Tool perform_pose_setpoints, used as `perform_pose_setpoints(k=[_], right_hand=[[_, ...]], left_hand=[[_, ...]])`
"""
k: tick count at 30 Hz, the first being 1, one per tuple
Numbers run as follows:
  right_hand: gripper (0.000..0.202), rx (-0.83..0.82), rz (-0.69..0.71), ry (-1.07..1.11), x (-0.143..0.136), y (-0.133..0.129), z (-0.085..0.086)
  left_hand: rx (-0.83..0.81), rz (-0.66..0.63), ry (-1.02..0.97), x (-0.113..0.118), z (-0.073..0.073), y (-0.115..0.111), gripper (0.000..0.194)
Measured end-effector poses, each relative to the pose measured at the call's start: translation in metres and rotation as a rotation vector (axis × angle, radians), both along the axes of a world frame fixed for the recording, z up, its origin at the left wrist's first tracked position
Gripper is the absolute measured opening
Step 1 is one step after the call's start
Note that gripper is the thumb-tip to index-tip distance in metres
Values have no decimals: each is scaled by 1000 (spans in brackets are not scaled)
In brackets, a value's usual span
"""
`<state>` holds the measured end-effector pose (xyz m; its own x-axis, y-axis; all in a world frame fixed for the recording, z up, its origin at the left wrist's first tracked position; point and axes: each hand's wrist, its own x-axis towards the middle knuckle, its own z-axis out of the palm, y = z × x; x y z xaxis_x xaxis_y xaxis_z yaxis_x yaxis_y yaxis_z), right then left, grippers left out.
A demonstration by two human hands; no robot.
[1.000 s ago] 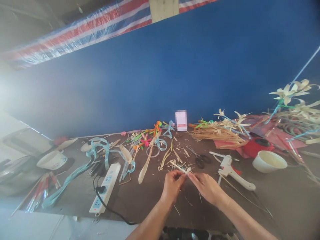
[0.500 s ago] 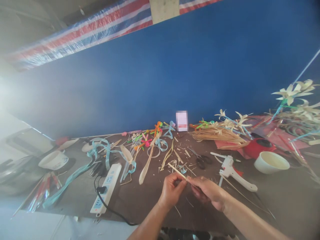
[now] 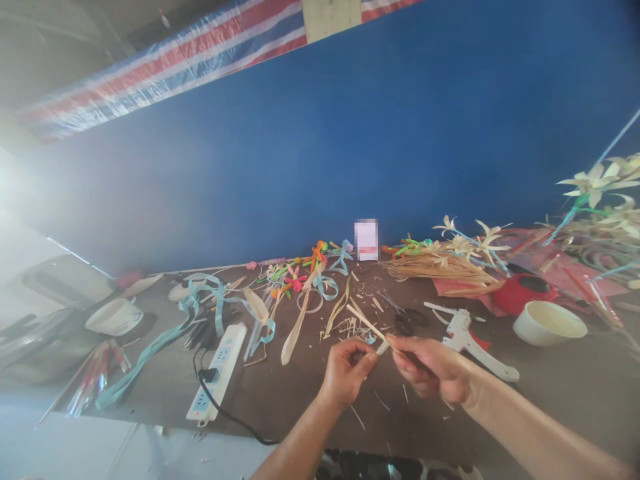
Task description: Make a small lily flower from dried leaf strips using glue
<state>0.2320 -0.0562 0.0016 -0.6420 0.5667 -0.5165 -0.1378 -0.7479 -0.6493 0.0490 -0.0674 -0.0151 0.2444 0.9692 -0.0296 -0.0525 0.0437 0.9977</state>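
A thin pale strip (image 3: 367, 321) slants up and left from the pinched fingers of my right hand (image 3: 433, 367). My left hand (image 3: 347, 373) is beside it, a small gap away, with thumb and forefinger pressed together; what they hold, if anything, is too small to make out. A short pale end shows between the two hands. Beyond them, thin scraps (image 3: 357, 330) lie scattered on the dark table (image 3: 290, 407), and dark scissors (image 3: 407, 320) rest behind my right hand.
A white glue gun (image 3: 473, 343) and a pale cup (image 3: 550, 323) stand right. Left are a white power strip (image 3: 220, 373) with a black cable, teal ribbon (image 3: 145, 367) and a white bowl (image 3: 114, 317). Dried husks (image 3: 440, 270) and pale flowers (image 3: 595, 183) lie at the back right.
My hands have moved slightly apart, my right hand shifting right. The pale strip has moved right with it and now slopes more steeply. The view has shifted a little.
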Motion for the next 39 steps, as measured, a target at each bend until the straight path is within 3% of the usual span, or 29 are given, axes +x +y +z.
perform_pose_setpoints(k=[3,5,8,13,17,21,28,30,32,35,37,39], right_hand=[[45,136,-288,110,13,10,8],[44,262,-480,63,13,11,9],[46,394,-387,-280,-4,1,4],[46,869,-229,-658,-32,-23,3],[39,1009,-200,-861,-32,-27,7],[41,927,-184,-750,-30,-26,1],[49,252,-52,-157,-31,-31,-10],[47,142,-21,-76,-27,-26,-8],[47,134,-3,-80,-16,-14,-6],[48,376,-115,-332,10,17,-5],[47,717,-262,-794,28,42,-9],[45,928,-144,-1377,42,66,-18]], left_hand=[[-125,29,-135,2,-3,0,20],[-200,73,-212,3,-5,0,20],[-237,112,-259,6,-5,1,20],[-166,125,-127,7,-5,1,22],[-89,90,-2,7,-10,-2,23],[-24,71,57,4,-16,-8,23],[123,-62,104,-6,-5,-7,19],[124,-69,90,-8,-1,-3,19],[99,-50,63,-9,-2,1,18],[-44,38,-43,-11,-9,6,20],[-168,130,-138,-11,-14,8,21],[-256,193,-209,-9,-17,9,23]])
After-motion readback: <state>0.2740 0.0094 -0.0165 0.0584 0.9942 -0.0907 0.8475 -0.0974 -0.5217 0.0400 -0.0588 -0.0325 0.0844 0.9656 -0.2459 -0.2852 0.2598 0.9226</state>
